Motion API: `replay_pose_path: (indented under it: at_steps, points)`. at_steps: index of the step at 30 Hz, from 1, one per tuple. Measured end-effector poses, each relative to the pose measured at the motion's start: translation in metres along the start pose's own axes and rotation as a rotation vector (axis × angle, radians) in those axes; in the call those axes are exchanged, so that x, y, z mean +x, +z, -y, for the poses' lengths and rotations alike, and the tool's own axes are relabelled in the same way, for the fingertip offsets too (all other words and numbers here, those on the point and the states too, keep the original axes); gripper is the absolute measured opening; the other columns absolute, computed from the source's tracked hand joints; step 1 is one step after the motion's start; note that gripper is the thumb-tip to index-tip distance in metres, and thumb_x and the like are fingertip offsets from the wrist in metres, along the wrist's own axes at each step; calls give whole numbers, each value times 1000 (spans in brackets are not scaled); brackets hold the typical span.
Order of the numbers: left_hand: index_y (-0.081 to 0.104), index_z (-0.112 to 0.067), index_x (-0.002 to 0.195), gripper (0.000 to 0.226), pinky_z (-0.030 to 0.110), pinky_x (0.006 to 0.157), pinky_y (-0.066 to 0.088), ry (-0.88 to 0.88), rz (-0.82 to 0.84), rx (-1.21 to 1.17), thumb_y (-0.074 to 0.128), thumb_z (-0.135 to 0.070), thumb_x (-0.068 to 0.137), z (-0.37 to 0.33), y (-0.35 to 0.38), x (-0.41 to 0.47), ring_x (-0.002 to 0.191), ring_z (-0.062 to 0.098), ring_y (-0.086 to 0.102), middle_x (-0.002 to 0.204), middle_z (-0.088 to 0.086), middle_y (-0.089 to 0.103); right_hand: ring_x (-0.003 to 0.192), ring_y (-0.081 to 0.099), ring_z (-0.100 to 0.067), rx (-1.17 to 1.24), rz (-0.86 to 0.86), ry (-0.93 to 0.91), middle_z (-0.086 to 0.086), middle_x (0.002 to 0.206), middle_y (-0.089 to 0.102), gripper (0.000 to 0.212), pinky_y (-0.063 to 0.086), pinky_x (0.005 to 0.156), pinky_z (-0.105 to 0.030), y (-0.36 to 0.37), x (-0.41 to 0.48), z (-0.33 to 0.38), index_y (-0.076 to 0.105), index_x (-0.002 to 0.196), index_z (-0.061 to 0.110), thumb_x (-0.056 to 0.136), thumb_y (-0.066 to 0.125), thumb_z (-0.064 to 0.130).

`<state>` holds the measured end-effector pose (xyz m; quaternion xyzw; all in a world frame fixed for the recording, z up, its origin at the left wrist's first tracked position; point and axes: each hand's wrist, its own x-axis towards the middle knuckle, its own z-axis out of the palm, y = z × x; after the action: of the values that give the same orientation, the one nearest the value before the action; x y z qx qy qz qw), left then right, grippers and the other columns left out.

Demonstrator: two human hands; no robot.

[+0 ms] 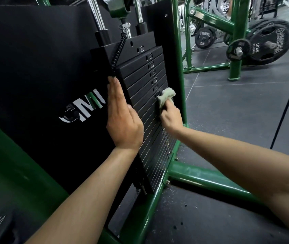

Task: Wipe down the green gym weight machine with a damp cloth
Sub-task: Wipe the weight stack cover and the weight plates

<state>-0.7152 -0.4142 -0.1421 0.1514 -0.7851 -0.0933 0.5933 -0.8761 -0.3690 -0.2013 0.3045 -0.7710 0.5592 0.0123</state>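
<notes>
Both bare forearms reach in from the bottom edge toward the black weight stack (145, 81) of the green gym weight machine (179, 67). His left hand (122, 120) lies flat, fingers straight and together, against the near edge of the plates, just under the coiled black pin cord (118, 51). His right hand (171, 116) has its fingers bunched round a pale green cloth (166, 96), pressing it on the plate faces by the row of pin holes, just beside the green upright.

From where I stand, the worry is those fingertips: the left ones sit right at the seams between plates, and if the stack shifted they could get nipped. The cloth could also snag in a pin hole or catch the cord and tug the selector pin. A damp rag might leave water in the gaps, too.

Writing: big white letters on the black shroud (34, 67), partly hidden, showing "M". The plates (270, 43) on the far machine read "10KG"; their brand name is too warped to read.
</notes>
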Motion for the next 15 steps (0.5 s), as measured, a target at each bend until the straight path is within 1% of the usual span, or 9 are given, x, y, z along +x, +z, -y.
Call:
replay_pose_path:
  at_steps: [2,3,5,6,7,9,11,13,15]
  points:
    - [19,-6,165,78,41,129,21,-3,20,-8,45,8,92,-2,-1,-1,160,16,14,173,7,17,107,57,-40,16,1,39,-18,122,62,42,45,87,-38,-1,2,2,56,117,7,79,37,5]
    - [19,-5,165,79,41,130,19,-3,23,-13,45,9,92,-2,-1,-1,161,16,14,173,8,17,104,57,-40,21,-8,61,-17,117,62,36,44,84,-38,3,-5,7,55,112,8,81,38,3]
    - [19,-4,164,80,42,130,17,-3,17,-27,44,11,90,-1,1,-2,161,18,13,173,10,17,102,58,-39,16,-29,49,-16,114,63,32,44,82,-40,15,-32,14,54,112,10,85,40,0]
    - [19,-3,164,81,43,130,17,-4,10,-38,44,13,89,0,4,-3,161,20,13,173,11,17,104,58,-38,3,-34,17,-14,117,63,34,44,82,-39,21,-51,16,53,116,12,87,41,0]
    - [20,-2,164,81,44,130,17,-5,2,-45,44,14,88,0,6,-4,161,21,14,173,12,18,110,57,-35,1,-32,-34,-11,123,63,36,44,86,-39,28,-72,17,53,122,14,90,43,1]
    - [21,-1,163,81,44,130,17,-15,-20,-58,43,15,87,-2,9,-6,161,22,15,172,13,19,126,54,-21,44,-3,-163,0,138,58,41,46,99,-35,35,-113,22,48,137,20,98,48,8]
    - [21,-1,163,82,42,131,16,-30,-37,-62,42,17,86,-4,11,-6,161,20,14,172,12,19,134,50,-13,89,28,-222,7,144,54,43,45,107,-33,40,-138,21,45,145,24,103,49,15]
    - [22,-1,163,82,41,131,16,-31,-50,-57,42,17,86,-5,12,-6,160,20,15,172,11,20,137,48,-13,91,26,-222,7,147,52,43,45,109,-38,41,-136,19,44,146,24,103,48,17]
    - [23,-1,163,82,44,130,18,-24,-57,-55,42,17,86,-3,11,-5,160,21,17,172,12,22,140,46,-17,90,13,-178,4,153,49,48,43,112,-38,39,-110,16,40,150,24,102,45,16]
